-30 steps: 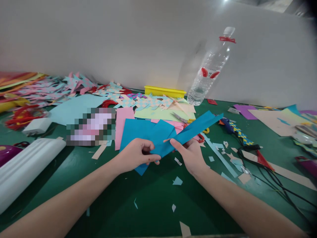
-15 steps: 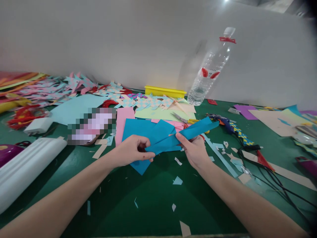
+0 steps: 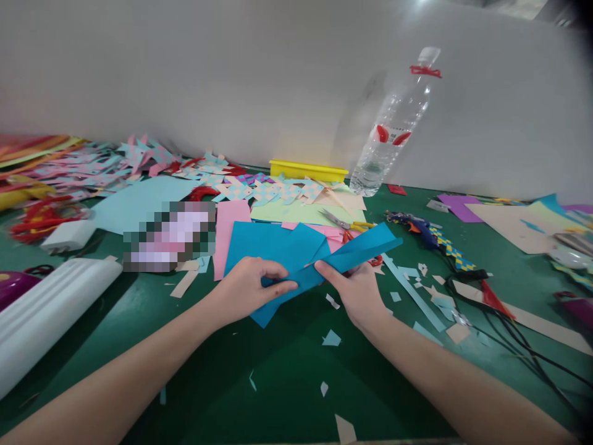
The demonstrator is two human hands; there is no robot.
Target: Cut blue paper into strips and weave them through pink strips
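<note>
Left hand: (image 3: 257, 285) reaches in from near left, thumb and fingers pinching the strip's left end.
Right hand: (image 3: 359, 285) angled in from near right, thumb atop, gripping mid-strip.
Blue strip: (image 3: 354, 250) creased, slants up rightward over blue sheets (image 3: 257, 241), partly covering orange-handled scissors (image 3: 336, 220).
Far right: bottle (image 3: 391, 133).

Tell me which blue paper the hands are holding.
The long, folded blue strip, pinched by the left hand and right hand; the wider blue sheets lie beyond it.
</note>
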